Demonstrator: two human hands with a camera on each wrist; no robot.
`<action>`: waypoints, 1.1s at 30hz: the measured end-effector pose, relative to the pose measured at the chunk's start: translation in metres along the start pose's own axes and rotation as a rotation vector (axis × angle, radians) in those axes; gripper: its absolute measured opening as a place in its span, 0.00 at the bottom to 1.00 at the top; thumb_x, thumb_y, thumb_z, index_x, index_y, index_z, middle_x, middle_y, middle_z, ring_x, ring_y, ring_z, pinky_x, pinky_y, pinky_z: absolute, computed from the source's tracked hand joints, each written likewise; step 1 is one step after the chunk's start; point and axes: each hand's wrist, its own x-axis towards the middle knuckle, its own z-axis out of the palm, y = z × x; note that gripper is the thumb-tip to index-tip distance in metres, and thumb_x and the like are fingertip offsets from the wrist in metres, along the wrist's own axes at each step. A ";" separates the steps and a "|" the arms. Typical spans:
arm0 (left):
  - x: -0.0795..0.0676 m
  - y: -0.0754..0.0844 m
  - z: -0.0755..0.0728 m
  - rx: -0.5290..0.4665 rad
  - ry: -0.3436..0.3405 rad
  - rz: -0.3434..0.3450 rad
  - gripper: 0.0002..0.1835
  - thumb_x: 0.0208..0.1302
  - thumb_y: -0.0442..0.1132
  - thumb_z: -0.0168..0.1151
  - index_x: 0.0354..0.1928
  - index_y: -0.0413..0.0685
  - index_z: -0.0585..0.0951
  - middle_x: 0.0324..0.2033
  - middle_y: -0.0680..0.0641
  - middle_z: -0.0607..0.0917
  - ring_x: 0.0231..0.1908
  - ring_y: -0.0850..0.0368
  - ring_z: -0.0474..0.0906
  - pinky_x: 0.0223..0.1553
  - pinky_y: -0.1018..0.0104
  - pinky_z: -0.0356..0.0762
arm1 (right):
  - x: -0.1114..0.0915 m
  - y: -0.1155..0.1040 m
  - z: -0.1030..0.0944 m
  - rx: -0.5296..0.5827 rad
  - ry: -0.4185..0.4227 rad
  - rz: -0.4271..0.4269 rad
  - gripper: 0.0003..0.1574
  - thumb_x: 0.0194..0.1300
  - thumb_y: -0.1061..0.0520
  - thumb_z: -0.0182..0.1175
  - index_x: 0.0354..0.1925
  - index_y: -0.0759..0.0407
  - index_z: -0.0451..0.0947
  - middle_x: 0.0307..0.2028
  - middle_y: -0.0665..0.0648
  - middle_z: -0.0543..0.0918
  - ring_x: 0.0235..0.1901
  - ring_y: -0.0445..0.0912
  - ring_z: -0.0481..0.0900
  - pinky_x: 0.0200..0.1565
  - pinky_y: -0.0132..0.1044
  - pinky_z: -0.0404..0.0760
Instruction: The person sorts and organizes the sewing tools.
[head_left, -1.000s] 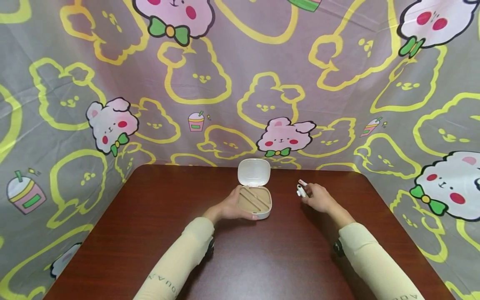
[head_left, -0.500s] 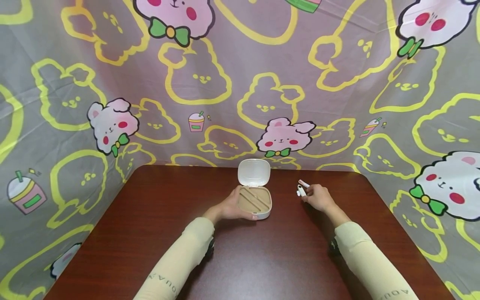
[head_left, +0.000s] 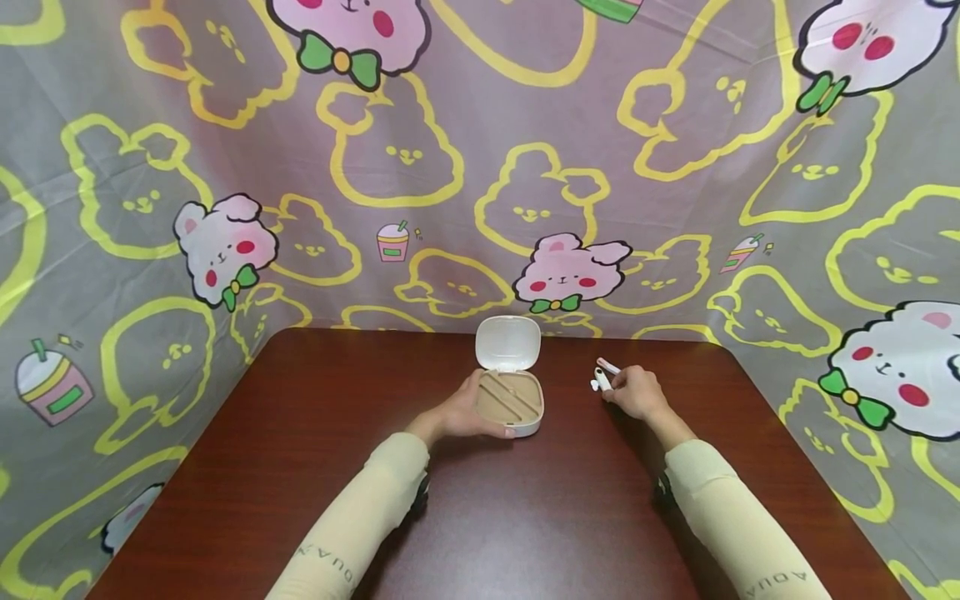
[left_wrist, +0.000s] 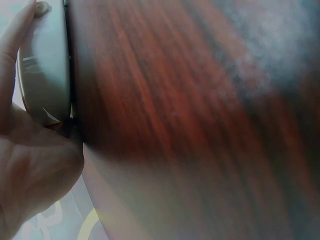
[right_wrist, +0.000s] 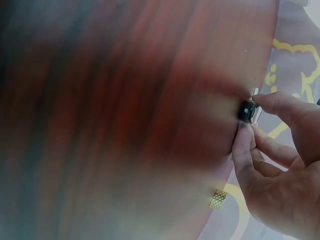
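Note:
A white case (head_left: 525, 427) stands on the table with its rounded lid (head_left: 508, 344) raised and a slotted beige insert (head_left: 517, 400) showing. My left hand (head_left: 461, 412) holds it from the left, thumb along the front wall; the left wrist view shows the thumb on the case's pale side (left_wrist: 46, 65). To the right, my right hand (head_left: 636, 393) pinches a small white piece (head_left: 602, 379) with a knob. Between thumb and finger in the right wrist view is a black piece (right_wrist: 247, 111), white slivers behind it. A thin pale strip (head_left: 608, 367) shows just beyond the fingers; whether they touch it I cannot tell.
A small gold textured band (right_wrist: 217, 199) stands near the table's far edge in the right wrist view; my right hand seems to hide it in the head view. The dark red-brown table (head_left: 487, 517) meets a patterned cloth (head_left: 420, 183) behind and at both sides.
My right forearm has shifted slightly left, and the small white piece between the fingers has tilted a little. The left hand and the case have not moved.

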 end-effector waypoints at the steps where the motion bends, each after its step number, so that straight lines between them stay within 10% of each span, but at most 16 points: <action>1: 0.000 -0.001 0.001 0.007 0.000 -0.001 0.60 0.40 0.53 0.86 0.71 0.44 0.57 0.62 0.39 0.67 0.60 0.47 0.68 0.64 0.53 0.66 | 0.000 0.000 0.000 -0.001 0.005 0.000 0.13 0.55 0.55 0.74 0.34 0.65 0.87 0.32 0.63 0.86 0.35 0.59 0.80 0.39 0.53 0.78; 17: -0.003 0.001 0.000 0.001 0.003 0.002 0.62 0.40 0.54 0.86 0.72 0.42 0.57 0.61 0.40 0.68 0.59 0.49 0.68 0.62 0.54 0.67 | -0.003 -0.001 -0.006 0.163 -0.024 -0.044 0.06 0.58 0.61 0.69 0.29 0.65 0.88 0.15 0.49 0.80 0.18 0.40 0.76 0.24 0.35 0.71; 29: 0.003 -0.010 0.003 0.026 0.009 -0.002 0.63 0.38 0.56 0.86 0.72 0.46 0.57 0.62 0.41 0.68 0.59 0.49 0.68 0.64 0.56 0.65 | -0.003 -0.019 -0.012 0.161 -0.041 -0.133 0.05 0.58 0.61 0.71 0.28 0.62 0.87 0.17 0.49 0.81 0.19 0.41 0.76 0.25 0.37 0.72; 33: 0.007 -0.012 0.003 0.023 0.001 -0.007 0.64 0.37 0.56 0.86 0.72 0.47 0.56 0.63 0.41 0.67 0.61 0.49 0.68 0.65 0.55 0.64 | -0.006 -0.028 -0.012 0.147 -0.037 -0.153 0.04 0.59 0.60 0.70 0.28 0.59 0.87 0.29 0.57 0.87 0.33 0.51 0.84 0.30 0.39 0.74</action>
